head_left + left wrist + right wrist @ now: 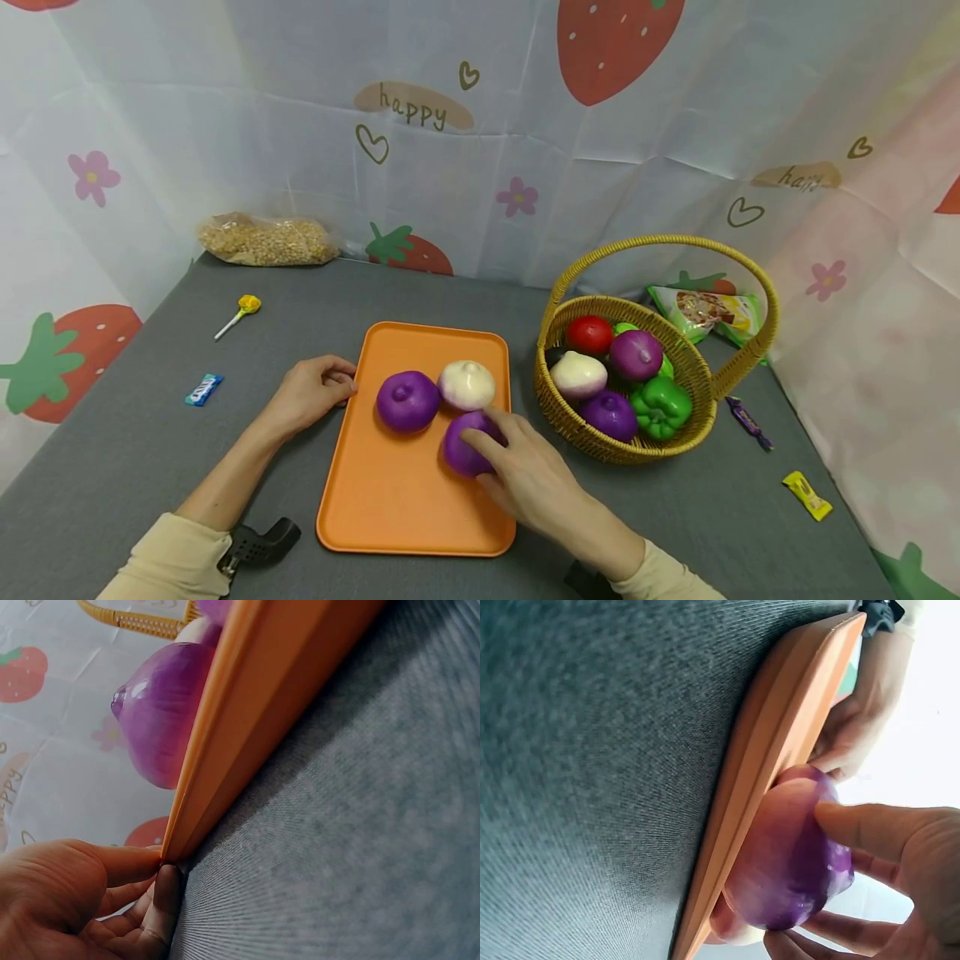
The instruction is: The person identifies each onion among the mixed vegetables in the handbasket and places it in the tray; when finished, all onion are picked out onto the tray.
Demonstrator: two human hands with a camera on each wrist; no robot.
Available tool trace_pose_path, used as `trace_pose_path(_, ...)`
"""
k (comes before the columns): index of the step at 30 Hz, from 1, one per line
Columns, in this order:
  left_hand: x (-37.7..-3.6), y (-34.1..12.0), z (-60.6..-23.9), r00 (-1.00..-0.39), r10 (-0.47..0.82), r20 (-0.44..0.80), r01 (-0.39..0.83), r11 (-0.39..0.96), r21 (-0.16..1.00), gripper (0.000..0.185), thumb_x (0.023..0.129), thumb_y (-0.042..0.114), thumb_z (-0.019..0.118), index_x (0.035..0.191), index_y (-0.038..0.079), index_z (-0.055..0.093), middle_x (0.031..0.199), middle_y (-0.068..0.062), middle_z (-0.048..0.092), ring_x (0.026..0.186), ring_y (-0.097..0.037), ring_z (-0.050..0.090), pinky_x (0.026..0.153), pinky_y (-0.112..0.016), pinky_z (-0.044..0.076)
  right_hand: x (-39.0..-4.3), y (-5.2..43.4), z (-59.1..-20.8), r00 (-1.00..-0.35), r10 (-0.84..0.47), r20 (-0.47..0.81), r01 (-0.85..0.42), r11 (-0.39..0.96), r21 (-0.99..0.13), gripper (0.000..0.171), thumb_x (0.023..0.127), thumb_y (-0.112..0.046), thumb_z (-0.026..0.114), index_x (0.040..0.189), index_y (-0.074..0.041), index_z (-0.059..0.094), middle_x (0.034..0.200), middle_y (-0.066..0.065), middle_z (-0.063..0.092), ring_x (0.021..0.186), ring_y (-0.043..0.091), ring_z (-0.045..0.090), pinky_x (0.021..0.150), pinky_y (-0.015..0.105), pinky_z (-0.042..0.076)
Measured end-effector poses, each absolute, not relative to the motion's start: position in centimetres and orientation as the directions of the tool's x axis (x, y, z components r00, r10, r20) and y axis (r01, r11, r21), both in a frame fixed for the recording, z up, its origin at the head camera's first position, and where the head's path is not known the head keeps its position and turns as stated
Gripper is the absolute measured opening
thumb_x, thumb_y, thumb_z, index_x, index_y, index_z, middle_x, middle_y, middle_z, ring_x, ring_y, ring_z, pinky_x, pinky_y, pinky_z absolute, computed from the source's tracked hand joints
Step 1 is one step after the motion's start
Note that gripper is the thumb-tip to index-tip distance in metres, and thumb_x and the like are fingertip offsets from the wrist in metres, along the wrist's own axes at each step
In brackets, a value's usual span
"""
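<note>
On a grey tabletop [150, 433], the right hand [528, 479] curls its fingers [870, 829] around a purple onion [465, 446] on the orange tray [405, 500] (its near side hidden by that hand), while the left hand [307, 392] pinches the tray's left edge, two more onions lying beside.

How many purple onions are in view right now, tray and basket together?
4. On the orange tray: one purple onion on its own, one under the right hand. In the wicker basket: two. More may be hidden underneath.
</note>
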State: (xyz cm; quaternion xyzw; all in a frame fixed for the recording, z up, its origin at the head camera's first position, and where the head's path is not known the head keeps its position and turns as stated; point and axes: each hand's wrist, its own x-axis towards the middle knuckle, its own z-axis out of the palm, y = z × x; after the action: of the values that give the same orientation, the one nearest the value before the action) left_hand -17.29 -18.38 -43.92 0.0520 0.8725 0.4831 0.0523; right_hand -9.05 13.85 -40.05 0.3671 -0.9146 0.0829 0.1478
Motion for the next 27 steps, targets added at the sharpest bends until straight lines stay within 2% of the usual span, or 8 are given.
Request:
trace_pose_path(6,-17.22,-18.34,-43.91,-0.989,0.141,-0.04,0.041,0.527,0.849,0.03,0.093,0.011,0.064,0.117,-0.007,0.061,0.098,-0.02,0.069,0.077,-0.012,0.066,0.065,-0.023,0.055,-9.14,13.91,-39.9,-0.689,-0.64,0.341,-0.689,0.724,-0.034,0.05,0.074,-0.014,0.081,0.12,-0.022,0.066,0.127,0.015,0.06,0.11,0.029,0.062,0.091,0.039,0.055)
trace_pose_path(14,-17.27,-18.39,-43.92,-0.989,0.145,-0.042,0.041,0.527,0.849,0.03,0.093,0.011,0.064,0.117,-0.007,0.061,0.098,-0.02,0.069,0.076,-0.012,0.066,0.065,-0.023,0.055,-9.22,13.96,-39.8,-0.713,-0.624,0.319,-0.67,0.741,-0.047,0.051,0.075,-0.014,0.082,0.122,-0.021,0.064,0.126,0.014,0.061,0.111,0.028,0.061,0.09,0.037,0.055)
trace_pose_path(27,-17.27,-18.44,-43.97,-0.989,0.145,-0.038,0.046,0.533,0.845,0.029,0.093,0.011,0.063,0.117,-0.006,0.062,0.097,-0.019,0.069,0.075,-0.011,0.065,0.065,-0.023,0.055,-9.4,13.97,-39.91,-0.716,-0.62,0.32,-0.667,0.743,-0.054,0.052,0.076,-0.014,0.083,0.123,-0.019,0.062,0.126,0.013,0.06,0.111,0.028,0.061,0.09,0.037,0.056)
